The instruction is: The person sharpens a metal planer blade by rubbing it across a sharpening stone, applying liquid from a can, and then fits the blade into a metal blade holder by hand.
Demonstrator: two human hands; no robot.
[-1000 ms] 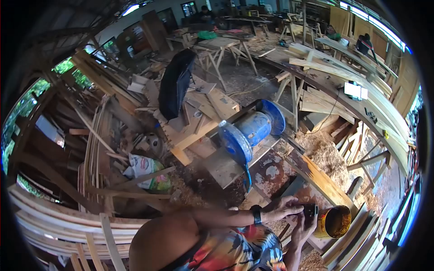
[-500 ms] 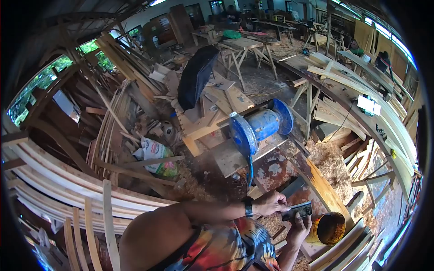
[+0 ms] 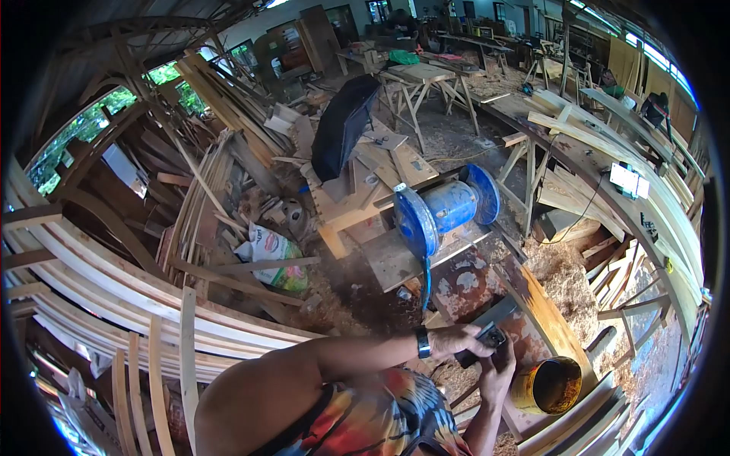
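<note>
two hands meet at the bottom of the view over a small dark flat block [image 3: 490, 335]: the left hand [image 3: 460, 341], with a dark watch [image 3: 423, 343] on its wrist, lies over the block with fingers curled around its top, and the right hand [image 3: 498, 372] comes up from below and grips its lower end, so both are clenched on it. what the block is cannot be told. it sits just above the rusty, paint-flecked tabletop [image 3: 464, 285], beside a grey metal plate [image 3: 498, 311] and near a yellow tin can [image 3: 547, 386] that lies with its open mouth turned up toward the camera. an orange-stained plank [image 3: 544, 311] runs along the tabletop between hands and can. farther on, a blue electric motor [image 3: 441, 213] with round blue guards rests on a wooden board. sawdust [image 3: 563, 277] is heaped to the right. a printed sack [image 3: 274, 258] lies on the floor to the left among curved wooden slats [image 3: 114, 281]. beyond the motor a folded black umbrella [image 3: 342, 125] leans on stacked timber, and wooden trestles [image 3: 426, 83] stand deep in the workshop.
</note>
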